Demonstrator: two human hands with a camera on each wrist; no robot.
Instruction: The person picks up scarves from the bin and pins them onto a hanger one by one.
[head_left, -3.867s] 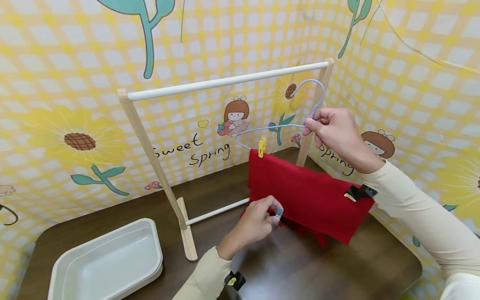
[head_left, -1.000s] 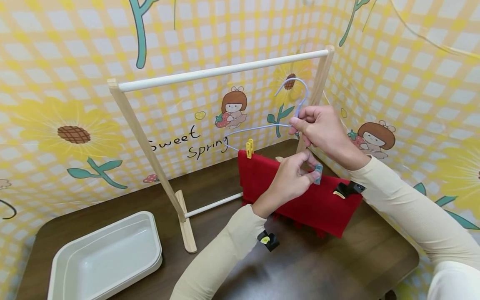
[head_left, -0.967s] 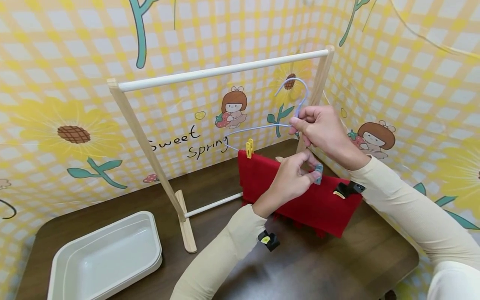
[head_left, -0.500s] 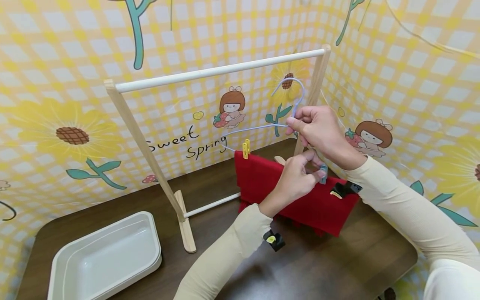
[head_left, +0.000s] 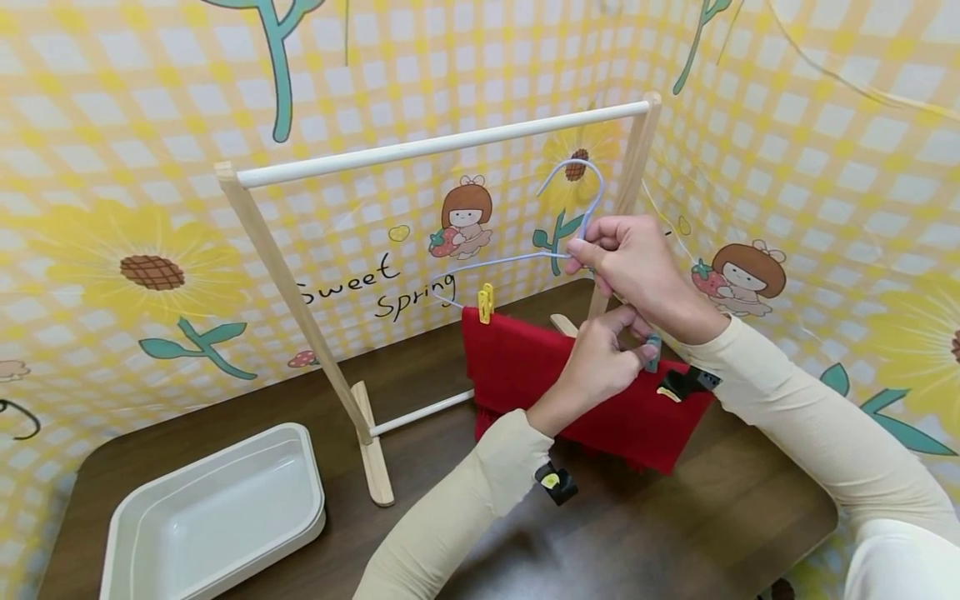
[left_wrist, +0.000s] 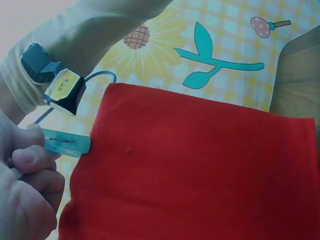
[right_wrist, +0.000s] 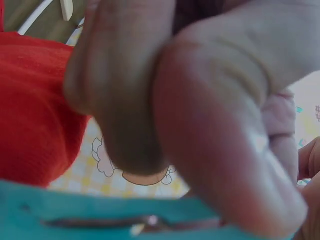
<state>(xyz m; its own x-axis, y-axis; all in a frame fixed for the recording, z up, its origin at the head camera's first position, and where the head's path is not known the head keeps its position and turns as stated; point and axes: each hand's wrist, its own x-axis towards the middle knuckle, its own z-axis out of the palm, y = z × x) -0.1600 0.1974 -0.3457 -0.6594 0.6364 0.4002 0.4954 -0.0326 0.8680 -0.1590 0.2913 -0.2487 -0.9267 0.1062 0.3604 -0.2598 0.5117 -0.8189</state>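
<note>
My right hand (head_left: 633, 258) pinches a lavender wire hanger (head_left: 510, 259) just below its hook. A red fringed cloth (head_left: 517, 350) hangs folded over the hanger's lower part, with a yellow clothespin (head_left: 486, 304) clipped at its left end. Crossing below the right wrist, my left hand (head_left: 603, 358) pinches a teal clothespin (head_left: 653, 354) between thumb and fingers. In the left wrist view the tip of that clothespin (left_wrist: 65, 142) is right at the red cloth's (left_wrist: 200, 165) top edge. Large and close, it also fills the bottom of the right wrist view.
Behind the hanger stands a wooden drying rack with a white top rail (head_left: 442, 143). A light grey basin (head_left: 225, 517) sits at the table's left. The brown table (head_left: 675, 533) borders a yellow checked wall covering (head_left: 360, 83).
My left hand has risen and moved right with the teal clothespin, from in front of the cloth to its top edge. The right hand and hanger have shifted slightly left.
</note>
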